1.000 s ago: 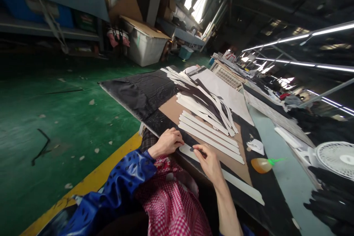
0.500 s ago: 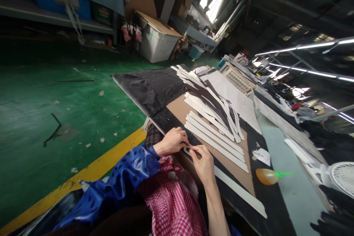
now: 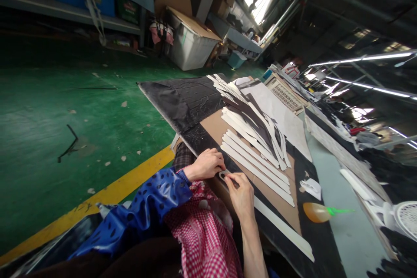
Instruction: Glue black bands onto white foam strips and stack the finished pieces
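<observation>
Between my hands, over the near edge of the black-covered table, is a small pale curved piece [image 3: 223, 175]. My left hand [image 3: 207, 165] is closed in a pinch at its far side, fingertips bent over it. From the other side my right hand [image 3: 241, 193] pinches it between thumb and forefinger. One long white strip [image 3: 284, 228] lies beside my right wrist along the table edge; whether it joins the curved piece is hidden by my hand. Several white strips [image 3: 257, 168] lie side by side on a brown board [image 3: 211, 125] in front of me.
A heap of white and dark strips [image 3: 247, 115] covers the board's far part. To the right are a crumpled white scrap [image 3: 311, 188] and a squeeze bottle [image 3: 317, 212] of amber liquid with a green nozzle. A grey bin [image 3: 192, 45] stands on the green floor.
The view has shifted slightly, so the scene sits a little farther right. Both hands keep pinching at the same place, with only slight finger movement around the curved piece.
</observation>
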`<state>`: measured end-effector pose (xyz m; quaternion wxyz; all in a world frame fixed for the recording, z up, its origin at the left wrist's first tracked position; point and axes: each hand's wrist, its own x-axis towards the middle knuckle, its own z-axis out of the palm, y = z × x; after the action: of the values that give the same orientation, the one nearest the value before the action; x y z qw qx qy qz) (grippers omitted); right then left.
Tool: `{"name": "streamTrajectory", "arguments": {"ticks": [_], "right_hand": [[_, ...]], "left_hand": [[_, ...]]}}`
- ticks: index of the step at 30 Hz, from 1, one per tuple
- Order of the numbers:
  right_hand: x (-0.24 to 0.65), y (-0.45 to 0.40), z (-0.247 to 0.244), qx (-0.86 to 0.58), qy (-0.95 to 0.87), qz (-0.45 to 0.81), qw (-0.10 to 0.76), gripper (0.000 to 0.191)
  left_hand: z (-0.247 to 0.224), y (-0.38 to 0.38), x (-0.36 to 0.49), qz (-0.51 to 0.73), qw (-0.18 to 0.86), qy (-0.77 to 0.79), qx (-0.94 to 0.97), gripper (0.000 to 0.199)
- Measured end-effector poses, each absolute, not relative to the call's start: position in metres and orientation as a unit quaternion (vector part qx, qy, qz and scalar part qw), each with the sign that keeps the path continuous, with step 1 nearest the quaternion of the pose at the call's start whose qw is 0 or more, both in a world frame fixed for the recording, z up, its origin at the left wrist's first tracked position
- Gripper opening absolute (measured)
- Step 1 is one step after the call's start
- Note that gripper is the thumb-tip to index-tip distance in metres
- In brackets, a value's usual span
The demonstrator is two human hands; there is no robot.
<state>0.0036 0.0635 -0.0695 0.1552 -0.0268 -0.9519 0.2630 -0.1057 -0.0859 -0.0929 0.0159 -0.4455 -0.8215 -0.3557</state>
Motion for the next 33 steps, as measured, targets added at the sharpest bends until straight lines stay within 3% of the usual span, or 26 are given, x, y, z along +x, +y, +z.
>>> {"name": "streamTrajectory", "arguments": {"ticks": [18,33], "right_hand": [[0.0,0.059,-0.072,-0.016,-0.963,0.209,0.17,0.018],[-0.003,0.061,-0.064,-0.017,-0.974,0.193,0.113,0.028]], "left_hand": [[-0.09,-0.087,-0.104,-0.351,0.007,-0.824,-0.445,0.016],[-0.079,-0.084,-0.101,-0.325,-0.029,-0.846,-0.422,0.009]]}}
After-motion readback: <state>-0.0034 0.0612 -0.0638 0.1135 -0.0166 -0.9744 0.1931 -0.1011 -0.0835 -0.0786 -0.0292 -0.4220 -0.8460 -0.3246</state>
